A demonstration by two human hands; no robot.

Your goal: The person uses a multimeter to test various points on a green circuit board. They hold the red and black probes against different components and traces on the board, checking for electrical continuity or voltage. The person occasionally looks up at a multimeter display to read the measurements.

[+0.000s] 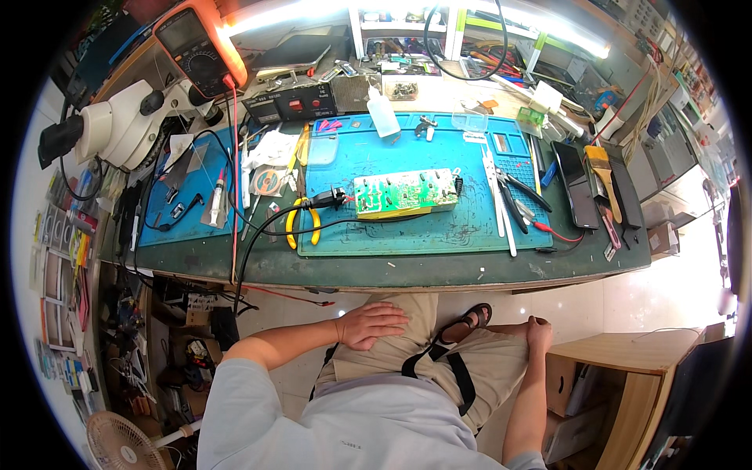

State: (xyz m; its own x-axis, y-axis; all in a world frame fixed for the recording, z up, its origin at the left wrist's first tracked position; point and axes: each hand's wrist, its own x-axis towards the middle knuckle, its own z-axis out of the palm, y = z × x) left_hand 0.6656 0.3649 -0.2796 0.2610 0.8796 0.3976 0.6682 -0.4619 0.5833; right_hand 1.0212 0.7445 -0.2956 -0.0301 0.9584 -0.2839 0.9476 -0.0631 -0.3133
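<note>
My left hand [372, 325] lies flat on my left thigh, its fingers stretched out and nothing in it. At my right knee, my right hand [539, 334] rests with its fingers curled in; whether they hold anything is hidden. Both hands are apart from the bench. On the blue work mat [337, 235] sits a long block with a green circuit board [403, 193] facing up and yellow tape along its near side. A thick black plug [335, 197] with a cord meets the board's left end. Yellow-handled pliers [315, 225] lie left of it.
Tweezers [501, 207] and black-handled pliers [513, 205] lie at the mat's right, near a phone [576, 188] and a brush [603, 176]. A microscope [117, 125], an orange multimeter [202, 55] and a white bottle [382, 113] stand farther back. A wooden cabinet [627, 348] is at my right.
</note>
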